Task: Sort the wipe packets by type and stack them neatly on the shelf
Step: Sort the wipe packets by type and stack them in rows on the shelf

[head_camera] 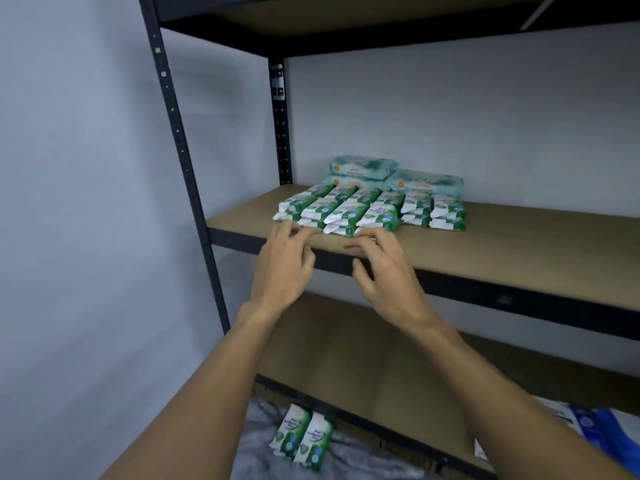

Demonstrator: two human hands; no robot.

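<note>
Head view: we log small green packets [349,213] stacked before large teal packs [424,183] on the shelf [519,244]; two stray packets [301,436] lie below, unshelved; left hand [282,268] and right hand [388,271] spread, empty.

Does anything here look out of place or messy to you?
Yes. Two small green-and-white wipe packets lie down on the crumpled grey sheet below the shelving, away from their matching packets on the brown middle shelf board. Up there, the left rows sit slanted, unlike the two straight stacks beside them.
</note>
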